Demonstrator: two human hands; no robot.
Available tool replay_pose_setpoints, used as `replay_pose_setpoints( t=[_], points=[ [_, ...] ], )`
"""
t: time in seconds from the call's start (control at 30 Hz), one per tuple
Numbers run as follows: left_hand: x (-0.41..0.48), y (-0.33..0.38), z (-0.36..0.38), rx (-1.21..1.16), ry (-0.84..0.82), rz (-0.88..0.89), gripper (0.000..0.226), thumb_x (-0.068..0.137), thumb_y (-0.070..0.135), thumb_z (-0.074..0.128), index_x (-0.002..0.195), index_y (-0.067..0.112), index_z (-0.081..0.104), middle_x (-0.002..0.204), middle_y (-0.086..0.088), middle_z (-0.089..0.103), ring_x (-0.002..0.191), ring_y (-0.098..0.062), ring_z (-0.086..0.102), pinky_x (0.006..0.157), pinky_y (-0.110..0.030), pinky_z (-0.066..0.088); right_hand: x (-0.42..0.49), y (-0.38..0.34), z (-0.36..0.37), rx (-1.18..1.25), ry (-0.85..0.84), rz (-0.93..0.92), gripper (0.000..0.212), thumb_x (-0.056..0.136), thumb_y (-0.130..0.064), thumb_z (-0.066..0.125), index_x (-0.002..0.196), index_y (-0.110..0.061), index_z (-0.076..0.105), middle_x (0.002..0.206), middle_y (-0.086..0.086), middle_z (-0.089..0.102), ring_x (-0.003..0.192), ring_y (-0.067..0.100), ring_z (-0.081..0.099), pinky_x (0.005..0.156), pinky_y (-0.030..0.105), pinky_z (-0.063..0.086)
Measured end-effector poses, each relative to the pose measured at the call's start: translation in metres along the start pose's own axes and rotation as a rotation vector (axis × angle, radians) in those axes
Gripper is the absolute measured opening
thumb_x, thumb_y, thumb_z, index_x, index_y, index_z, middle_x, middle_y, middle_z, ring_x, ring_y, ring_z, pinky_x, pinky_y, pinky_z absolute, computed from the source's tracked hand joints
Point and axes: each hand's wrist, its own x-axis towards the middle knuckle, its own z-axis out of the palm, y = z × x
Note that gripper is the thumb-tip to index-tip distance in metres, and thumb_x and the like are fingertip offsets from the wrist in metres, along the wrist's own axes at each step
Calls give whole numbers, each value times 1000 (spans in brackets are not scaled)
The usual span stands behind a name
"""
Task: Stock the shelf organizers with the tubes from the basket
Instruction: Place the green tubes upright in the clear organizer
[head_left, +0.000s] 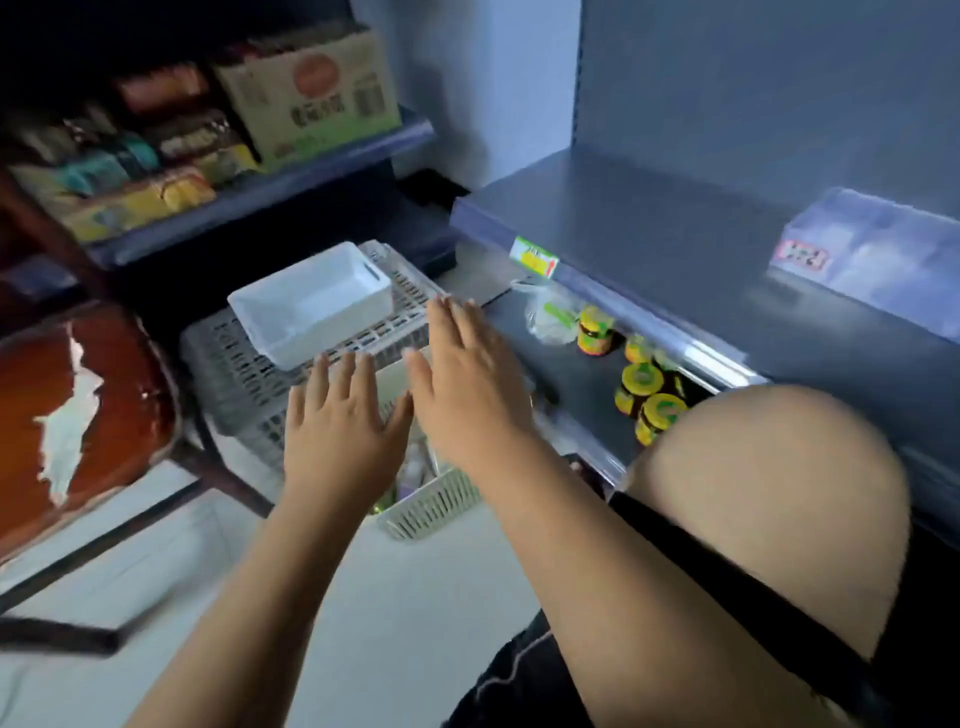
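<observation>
The left hand (343, 431) and right hand (467, 384), flat-open and empty, cover most of the pale slatted plastic basket (441, 504). Far: white rectangular plastic bin (311, 306) on grey perforated crate (228, 374). Right: yellow-lidded glass jars (644, 376).

Hands: two, the left hand (343, 431) and the right hand (467, 395). White bin (311, 306): one. Grey slatted crate (234, 374): one. Small basket (436, 504): one, its contents too blurred to count. Jars with yellow lids (642, 383): four in view. Plastic bag (545, 317): one. Cardboard box (311, 98): one. Price tag (535, 255): one.
</observation>
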Motion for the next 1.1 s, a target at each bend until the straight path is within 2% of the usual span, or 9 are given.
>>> replay_pose_setpoints(
  t=[0.2,0.4,0.53,0.6,0.7,0.8,0.87,0.93,1.1],
  points=[
    [-7,-41,83,-113,-210,-198,73,101,64,24,153,14,34,166,-4,28,157,-28,7,127,-51,13,5,44,79,-40,-413,208,54,105,-45,40,147,-12,43,147,11,50,134,30,47,106,42,41],
    [25,-59,166,-308,-436,-310,69,99,59,40,152,14,37,162,-9,34,152,-30,23,125,-49,19,19,81,141,-45,-510,381,35,104,-35,45,128,-13,58,120,10,62,108,31,62,75,35,41],
    [55,-77,202,-944,-776,-632,87,87,54,68,155,14,34,159,-13,38,144,-34,38,118,-48,31,39,94,180,98,-585,488,26,102,-23,50,124,-14,59,111,10,63,97,30,62,75,35,50],
    [73,-86,222,-1136,-744,-816,87,78,55,72,145,6,48,152,-19,47,140,-36,44,118,-49,34,51,101,201,167,-611,543,25,100,-16,48,122,-15,60,104,8,61,90,28,60,71,34,49],
    [97,-95,251,-943,-572,-903,30,96,26,59,107,-2,65,108,-24,68,101,-38,64,86,-38,52,65,117,230,148,-680,594,26,100,-16,48,124,-14,59,100,7,57,85,26,53,62,29,41],
    [116,-100,277,-775,-586,-869,36,103,21,52,129,-2,60,121,-15,63,106,-31,61,81,-31,50,77,134,261,72,-742,726,29,100,-20,54,125,-8,60,104,10,59,84,27,54,65,31,44],
    [125,-99,292,-652,-601,-874,42,101,24,54,138,3,52,107,-4,53,94,-22,54,64,-24,40,83,142,284,10,-771,811,31,99,-20,59,126,-5,60,103,12,61,71,24,52,52,28,38],
    [130,-100,310,-517,-551,-885,39,94,24,60,128,6,53,94,-4,53,89,-23,59,61,-25,36,86,148,303,-3,-799,865,30,100,-16,59,127,-3,59,92,11,57,64,20,51,47,27,35],
    [135,-101,326,-474,-506,-914,13,87,26,67,95,22,58,84,-3,62,74,-22,62,57,-27,42,83,155,344,-25,-772,805,37,92,-12,65,127,-4,57,124,14,59,106,32,62,83,37,56]
  ],
)
